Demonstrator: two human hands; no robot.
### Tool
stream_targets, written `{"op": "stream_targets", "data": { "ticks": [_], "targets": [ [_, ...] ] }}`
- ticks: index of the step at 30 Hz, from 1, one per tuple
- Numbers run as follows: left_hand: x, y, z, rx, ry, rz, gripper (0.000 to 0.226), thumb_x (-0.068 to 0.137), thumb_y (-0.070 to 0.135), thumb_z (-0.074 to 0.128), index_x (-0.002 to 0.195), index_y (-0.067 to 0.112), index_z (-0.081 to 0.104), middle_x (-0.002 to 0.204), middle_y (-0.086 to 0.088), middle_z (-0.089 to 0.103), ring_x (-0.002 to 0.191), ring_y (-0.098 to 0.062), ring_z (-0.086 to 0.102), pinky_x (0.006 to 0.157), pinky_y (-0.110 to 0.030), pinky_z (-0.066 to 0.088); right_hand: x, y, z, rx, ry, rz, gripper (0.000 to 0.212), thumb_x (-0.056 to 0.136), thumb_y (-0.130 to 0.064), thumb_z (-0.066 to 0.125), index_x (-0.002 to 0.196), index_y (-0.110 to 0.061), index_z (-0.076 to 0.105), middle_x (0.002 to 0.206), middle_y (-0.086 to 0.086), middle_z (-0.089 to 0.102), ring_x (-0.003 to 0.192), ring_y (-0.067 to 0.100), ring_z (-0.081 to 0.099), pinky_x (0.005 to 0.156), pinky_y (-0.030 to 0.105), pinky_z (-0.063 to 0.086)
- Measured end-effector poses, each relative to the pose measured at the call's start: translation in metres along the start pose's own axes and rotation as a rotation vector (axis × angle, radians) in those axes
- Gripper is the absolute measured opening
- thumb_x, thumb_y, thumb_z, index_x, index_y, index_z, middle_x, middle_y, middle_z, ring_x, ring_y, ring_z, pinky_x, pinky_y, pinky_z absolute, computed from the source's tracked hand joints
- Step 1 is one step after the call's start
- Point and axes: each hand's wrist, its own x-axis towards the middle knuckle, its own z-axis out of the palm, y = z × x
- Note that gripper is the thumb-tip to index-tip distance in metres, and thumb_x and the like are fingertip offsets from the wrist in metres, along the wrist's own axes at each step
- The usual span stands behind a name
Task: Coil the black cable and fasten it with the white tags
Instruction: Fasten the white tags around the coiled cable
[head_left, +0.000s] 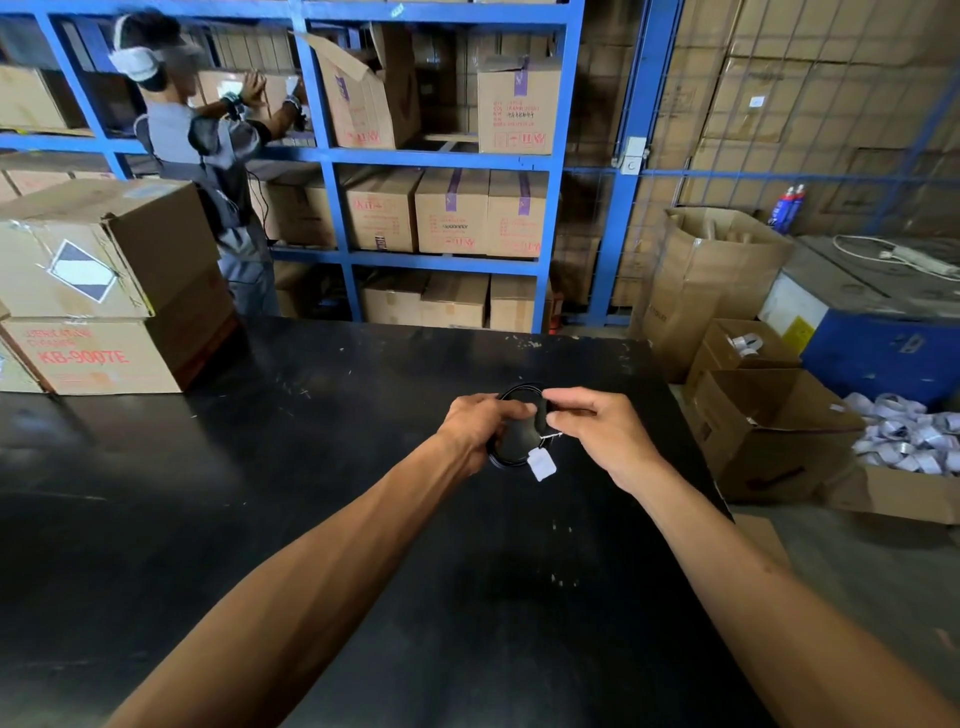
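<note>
The black cable (511, 441) is wound into a small round coil, held just above the black table (311, 519) near its far right part. My left hand (478, 423) grips the coil's left side. A white tag (542, 464) hangs from the coil's right edge on a thin tie. My right hand (597, 431) pinches that tie right beside the coil, fingers closed on it. Part of the coil is hidden under my left fingers.
Stacked cardboard boxes (104, 291) stand on the table's far left. Open cartons (769, 426) and a heap of white tags (914, 436) lie on the floor to the right. Another person (208, 156) reaches into blue shelving (441, 156) behind the table.
</note>
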Motion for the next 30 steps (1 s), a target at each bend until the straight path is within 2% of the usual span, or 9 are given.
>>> {"op": "stream_targets", "data": {
  "ticks": [3, 8, 11, 13, 15, 19, 23, 26, 30],
  "targets": [
    [-0.001, -0.003, 0.001, -0.05, 0.02, 0.01, 0.036, 0.074, -0.006, 0.08, 0.107, -0.005, 0.067, 0.048, 0.001, 0.066, 0.031, -0.006, 0.055, 0.036, -0.013, 0.042, -0.001, -0.002, 0.007, -0.051, 0.104, -0.02, 0.036, 0.075, -0.007, 0.089, 0.098, -0.032, 0.078, 0.096, -0.006, 0.076, 0.088, 0.007, 0.074, 0.08, 0.024, 0.061],
    [0.003, -0.009, 0.0, -0.082, 0.046, 0.052, 0.036, 0.07, -0.003, 0.086, 0.099, 0.002, 0.065, 0.052, 0.001, 0.069, 0.034, -0.007, 0.057, 0.037, -0.015, 0.044, 0.0, -0.001, 0.014, -0.09, 0.148, -0.024, 0.039, 0.074, -0.009, 0.09, 0.085, -0.04, 0.071, 0.092, -0.006, 0.073, 0.086, 0.008, 0.073, 0.072, 0.023, 0.062],
    [0.006, -0.007, 0.0, 0.002, 0.02, 0.05, 0.029, 0.074, -0.002, 0.083, 0.099, -0.001, 0.068, 0.054, -0.001, 0.067, 0.034, -0.006, 0.055, 0.037, -0.015, 0.042, -0.001, 0.0, 0.013, -0.162, 0.122, -0.063, 0.035, 0.076, -0.008, 0.088, 0.09, -0.037, 0.072, 0.092, -0.01, 0.073, 0.085, 0.002, 0.072, 0.071, 0.015, 0.057],
    [0.009, -0.003, 0.0, 0.129, 0.037, 0.017, 0.013, 0.078, -0.004, 0.078, 0.087, 0.0, 0.069, 0.052, -0.003, 0.063, 0.031, -0.007, 0.05, 0.037, -0.016, 0.038, -0.005, 0.0, 0.011, -0.306, 0.053, -0.162, 0.033, 0.079, -0.006, 0.085, 0.098, -0.031, 0.074, 0.093, -0.013, 0.07, 0.083, -0.006, 0.069, 0.067, 0.004, 0.05],
    [0.011, 0.001, -0.001, 0.292, 0.038, -0.045, 0.016, 0.082, -0.008, 0.069, 0.073, 0.004, 0.063, 0.042, -0.001, 0.054, 0.029, -0.008, 0.039, 0.037, -0.017, 0.03, -0.01, 0.001, 0.01, -0.456, -0.036, -0.321, 0.033, 0.083, 0.0, 0.08, 0.107, -0.021, 0.074, 0.1, -0.007, 0.068, 0.087, -0.002, 0.069, 0.07, 0.0, 0.047],
    [0.011, 0.012, -0.002, 0.528, -0.076, -0.123, 0.034, 0.087, -0.014, 0.053, 0.061, 0.008, 0.057, 0.05, -0.007, 0.051, 0.032, -0.01, 0.03, 0.039, -0.017, 0.024, -0.016, 0.001, 0.009, -0.689, -0.166, -0.587, 0.029, 0.093, 0.004, 0.067, 0.118, -0.01, 0.068, 0.117, 0.003, 0.059, 0.101, 0.01, 0.064, 0.084, 0.019, 0.055],
    [0.005, 0.017, 0.005, 0.576, -0.143, -0.2, 0.036, 0.088, -0.01, 0.035, 0.064, 0.008, 0.055, 0.048, -0.007, 0.049, 0.03, -0.009, 0.029, 0.037, -0.016, 0.023, -0.019, 0.003, 0.01, -0.835, -0.108, -0.651, 0.028, 0.09, 0.0, 0.07, 0.118, -0.005, 0.068, 0.118, 0.01, 0.059, 0.095, 0.026, 0.068, 0.083, 0.037, 0.061],
    [0.006, 0.017, 0.005, 0.527, -0.189, -0.213, 0.034, 0.087, -0.01, 0.028, 0.071, 0.006, 0.054, 0.057, -0.011, 0.049, 0.032, -0.009, 0.028, 0.037, -0.018, 0.023, -0.018, 0.002, 0.005, -0.798, -0.124, -0.635, 0.033, 0.089, 0.0, 0.072, 0.121, -0.008, 0.072, 0.115, 0.01, 0.06, 0.097, 0.025, 0.067, 0.088, 0.037, 0.059],
    [0.007, 0.013, 0.001, 0.437, -0.301, -0.14, 0.022, 0.094, -0.008, 0.04, 0.081, 0.002, 0.055, 0.066, -0.012, 0.053, 0.037, -0.009, 0.026, 0.04, -0.021, 0.025, -0.014, 0.0, -0.003, -0.648, -0.054, -0.576, 0.029, 0.087, -0.001, 0.077, 0.115, -0.01, 0.078, 0.106, 0.008, 0.061, 0.09, 0.02, 0.067, 0.081, 0.034, 0.06]
  ]
}}
